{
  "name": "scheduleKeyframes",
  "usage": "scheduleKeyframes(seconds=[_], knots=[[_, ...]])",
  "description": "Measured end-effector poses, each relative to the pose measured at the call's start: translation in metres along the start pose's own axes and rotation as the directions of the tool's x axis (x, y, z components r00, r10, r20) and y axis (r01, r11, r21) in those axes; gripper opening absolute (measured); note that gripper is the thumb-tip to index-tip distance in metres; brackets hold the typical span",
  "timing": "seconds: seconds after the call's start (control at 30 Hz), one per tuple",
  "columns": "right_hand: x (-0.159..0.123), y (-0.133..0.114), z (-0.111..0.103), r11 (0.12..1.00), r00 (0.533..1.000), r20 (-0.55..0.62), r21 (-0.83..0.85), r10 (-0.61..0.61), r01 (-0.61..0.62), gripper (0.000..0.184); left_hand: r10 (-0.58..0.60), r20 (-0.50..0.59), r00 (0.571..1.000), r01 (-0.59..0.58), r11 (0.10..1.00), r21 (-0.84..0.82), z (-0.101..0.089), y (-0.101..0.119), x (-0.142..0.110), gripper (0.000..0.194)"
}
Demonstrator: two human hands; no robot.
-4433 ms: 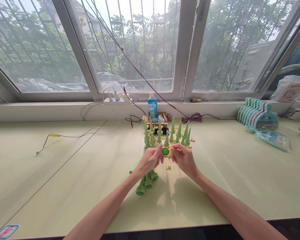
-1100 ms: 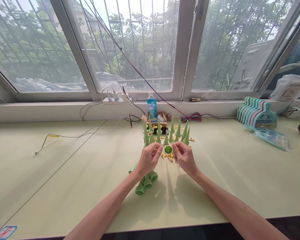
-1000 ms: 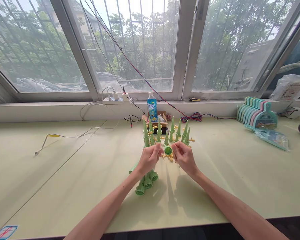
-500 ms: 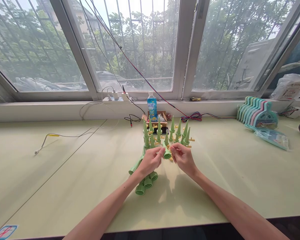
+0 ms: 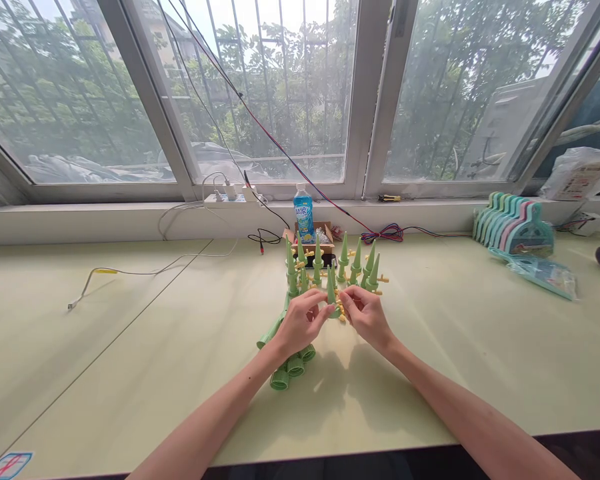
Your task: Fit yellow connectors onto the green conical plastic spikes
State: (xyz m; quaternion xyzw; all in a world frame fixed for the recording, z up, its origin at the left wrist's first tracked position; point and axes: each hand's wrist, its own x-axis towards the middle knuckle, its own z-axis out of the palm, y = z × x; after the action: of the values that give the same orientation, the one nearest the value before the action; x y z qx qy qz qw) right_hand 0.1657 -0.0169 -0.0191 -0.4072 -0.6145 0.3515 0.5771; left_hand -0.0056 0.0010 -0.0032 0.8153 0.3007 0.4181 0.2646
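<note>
A green plant watering spike [image 5: 331, 290] is held between the thumb and fingers of my left hand [image 5: 303, 320], its pointed tip up and its wide threaded end down. Close on its right side, my right hand [image 5: 367, 317] pinches a small yellow valve [image 5: 338, 294], mostly hidden by the fingertips. Behind both hands stand several green spikes [image 5: 357, 263] with yellow valves sticking out sideways. Under and beside my left forearm lie several more spikes [image 5: 295, 366], open ends toward me. Loose yellow valves [image 5: 342, 319] show between my hands, partly covered.
A blue-labelled bottle [image 5: 304, 215] and a cardboard box [image 5: 325, 233] stand by the sill. Coiled wires [image 5: 384, 233] lie behind the spikes. A white cable [image 5: 130, 271] stretches across the left tabletop. At the right are pastel paddle-shaped items [image 5: 517, 227] and a wrapped one [image 5: 535, 270].
The spike in my left hand has tipped from its open end facing me to nearly upright. My left fingers have shifted around it. My right hand has hardly moved.
</note>
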Motion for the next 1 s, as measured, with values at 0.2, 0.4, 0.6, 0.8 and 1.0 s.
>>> scheduleKeyframes(seconds=[0.2, 0.4, 0.6, 0.8, 1.0], knots=[[0.000, -0.002, 0.000, 0.999, 0.999, -0.001, -0.011, 0.039, -0.039, 0.033, 0.096, -0.013, 0.995, -0.095, 0.995, 0.042, -0.001, -0.003, 0.000, 0.018], [0.001, -0.002, -0.001, 0.995, 0.996, 0.022, 0.036, 0.091, -0.091, 0.035, 0.267, -0.022, 0.963, -0.257, 0.944, 0.205, -0.002, -0.012, -0.002, 0.028], [0.003, -0.001, 0.000, 0.996, 0.997, -0.039, 0.063, 0.068, -0.066, 0.034, 0.168, -0.048, 0.985, -0.150, 0.953, 0.263, -0.002, -0.006, -0.002, 0.026], [0.002, 0.000, -0.001, 1.000, 0.994, -0.107, 0.007, -0.002, 0.003, 0.032, -0.014, -0.198, 0.980, 0.038, 0.992, 0.121, -0.002, 0.000, 0.002, 0.029], [-0.001, -0.002, -0.001, 0.997, 0.998, -0.015, 0.030, -0.068, 0.069, 0.028, -0.146, -0.039, 0.989, 0.147, 0.989, 0.024, -0.003, 0.003, 0.003, 0.048]])
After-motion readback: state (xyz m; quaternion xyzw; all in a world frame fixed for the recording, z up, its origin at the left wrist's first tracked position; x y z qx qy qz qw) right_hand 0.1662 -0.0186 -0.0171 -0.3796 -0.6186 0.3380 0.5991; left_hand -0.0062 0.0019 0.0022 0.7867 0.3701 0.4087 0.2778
